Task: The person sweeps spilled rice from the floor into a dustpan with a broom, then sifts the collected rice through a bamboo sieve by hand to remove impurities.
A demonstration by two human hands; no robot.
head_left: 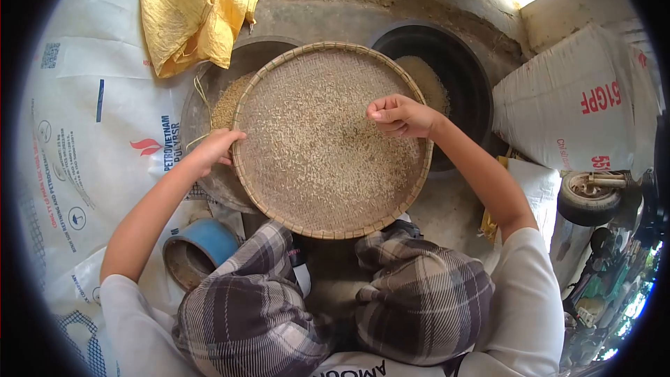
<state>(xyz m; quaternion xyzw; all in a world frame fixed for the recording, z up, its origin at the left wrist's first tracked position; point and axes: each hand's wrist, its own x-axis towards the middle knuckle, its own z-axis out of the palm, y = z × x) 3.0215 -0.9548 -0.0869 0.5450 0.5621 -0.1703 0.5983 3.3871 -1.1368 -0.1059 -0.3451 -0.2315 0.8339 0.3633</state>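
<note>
A round woven winnowing basket (279,174) with a bamboo rim lies in front of me, above my knees. Pale grains (328,139), which look like rice, are scattered across it. My left hand (215,149) grips the rim on the left side, thumb on top and fingers underneath. Over the right part of the basket, my right hand (401,116) is closed in a pinch, with thumb and forefinger pressed together. Whatever may be between those fingertips is too small to make out.
Behind the basket stand a grey basin (269,45) with yellowish grain and a black tub (474,91) with paler grain. A yellow sack (185,14) hangs at upper left. A blue container (211,237) lies by my left knee. White sacks (579,98) and a wheel (590,195) are at right.
</note>
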